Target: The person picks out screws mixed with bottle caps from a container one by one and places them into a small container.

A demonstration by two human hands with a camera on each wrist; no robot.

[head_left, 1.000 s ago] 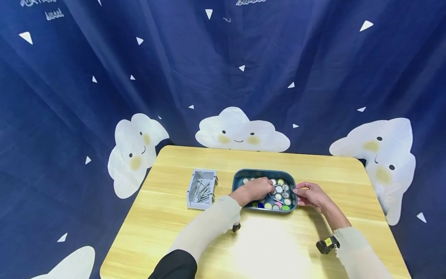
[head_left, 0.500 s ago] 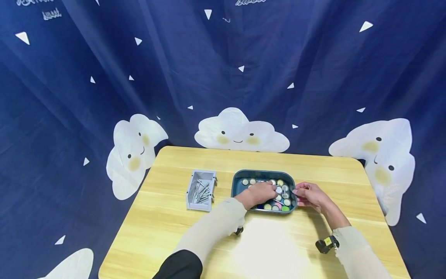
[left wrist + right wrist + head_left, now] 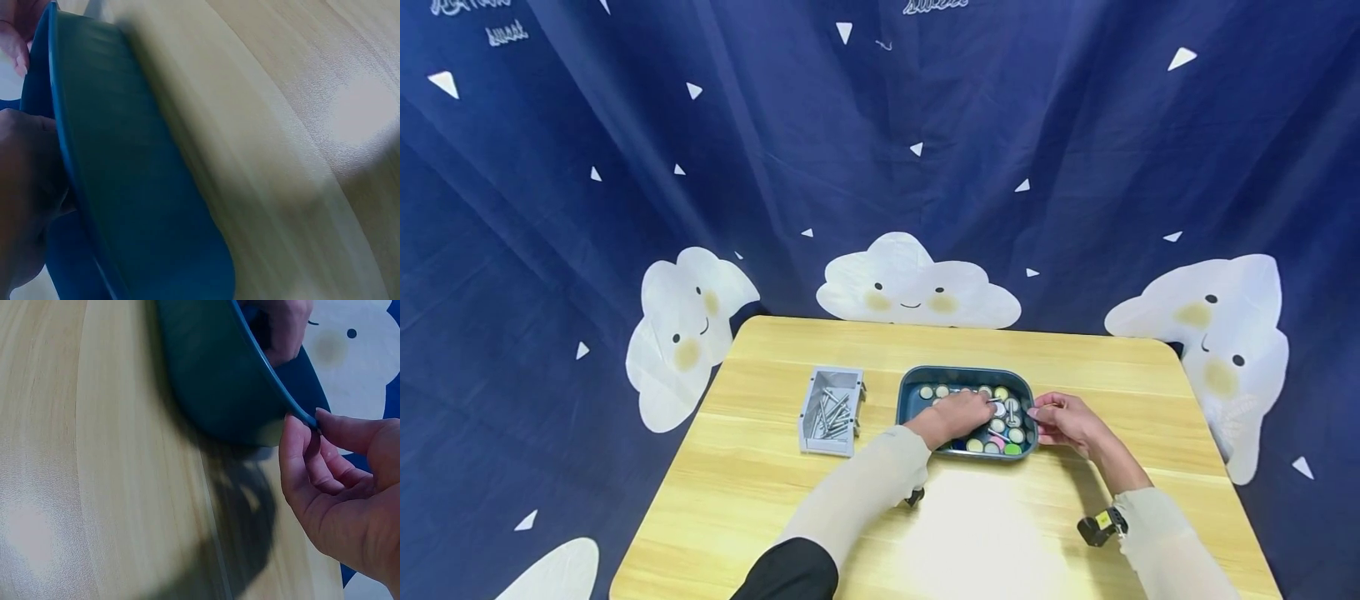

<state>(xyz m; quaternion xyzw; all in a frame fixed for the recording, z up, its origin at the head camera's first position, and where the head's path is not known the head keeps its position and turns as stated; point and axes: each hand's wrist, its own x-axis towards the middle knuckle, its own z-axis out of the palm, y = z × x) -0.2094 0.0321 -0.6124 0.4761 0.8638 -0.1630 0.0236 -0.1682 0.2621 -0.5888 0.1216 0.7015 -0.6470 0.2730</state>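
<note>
My left hand (image 3: pixel 958 415) reaches down into a dark blue rounded tray (image 3: pixel 910 383). Its fingertips are hidden among the contents, so I cannot tell whether they hold anything. Small round discs, mostly pale, fill much of the tray, with a green disc (image 3: pixel 1012 450) and a pink one (image 3: pixel 997 442) near the front right corner. A few silver screw-like rods lie among them. At the tray's right end, my right hand (image 3: pixel 1070 421) pinches the rim between thumb and fingers; the right wrist view shows the thumb (image 3: pixel 344 428) on the inner side of the blue wall.
Left of the tray stands a grey open-front bin (image 3: pixel 806 433) with several silver screw-like rods (image 3: pixel 831 414) inside. Both containers are on a light wooden table (image 3: pixel 760 517). Behind its back edge hangs a navy curtain (image 3: pixel 917 183) with cloud prints.
My left hand has shifted slightly right and forward inside the tray, uncovering discs at its back left. My right hand keeps its pinch on the rim.
</note>
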